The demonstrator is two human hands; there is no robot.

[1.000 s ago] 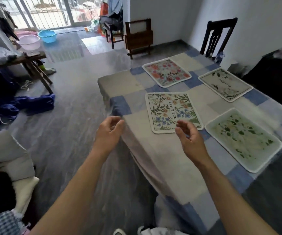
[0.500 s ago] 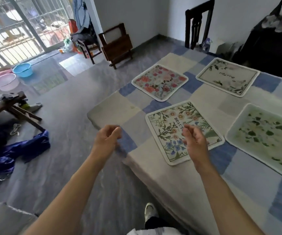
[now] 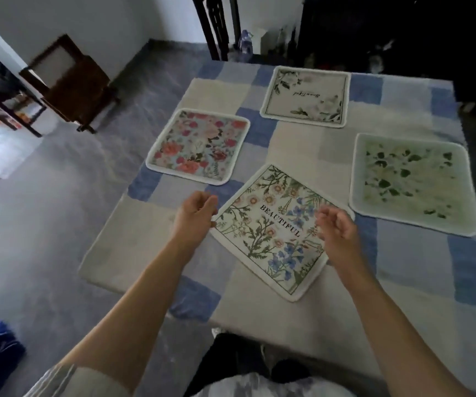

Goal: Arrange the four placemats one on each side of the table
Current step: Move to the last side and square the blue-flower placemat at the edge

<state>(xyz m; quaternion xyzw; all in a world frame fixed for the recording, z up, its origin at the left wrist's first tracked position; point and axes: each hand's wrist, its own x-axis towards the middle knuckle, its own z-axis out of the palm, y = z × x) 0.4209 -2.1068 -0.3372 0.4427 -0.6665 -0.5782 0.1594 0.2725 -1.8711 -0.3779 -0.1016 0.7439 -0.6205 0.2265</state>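
Blue and cream checks cover the cloth on the desk point(image 3: 311, 144), and four placemats lie flat on it. Nearest the person, the wildflower mat point(image 3: 271, 233) printed BEAUTIFUL sits askew, its corners pointing roughly toward and away from the person, its lettering running diagonally down to the right; its long axis cannot be judged. To its upper left lies the red rose mat point(image 3: 199, 146), near the desk's left edge. At the far side the pale mat with dark script point(image 3: 305, 97) sits roughly square to the edge, the script reading upside down from here. On the right the green leaf mat point(image 3: 411, 181) lies close to the right edge. The left hand point(image 3: 195, 214) hovers at the wildflower mat's left corner, grip loosely curled with fingertips near the thumb, holding nothing. The right hand point(image 3: 338, 230) hangs over the same mat's right side, grip half spread and empty. A dark chair point(image 3: 216, 27) stands beyond the far edge, a folded wooden frame point(image 3: 67, 81) leans by the white wall, and the floor is grey. Half a second ago the view was from the desk's corner; now it faces the near side more squarely, and both hands have moved forward over the mat.
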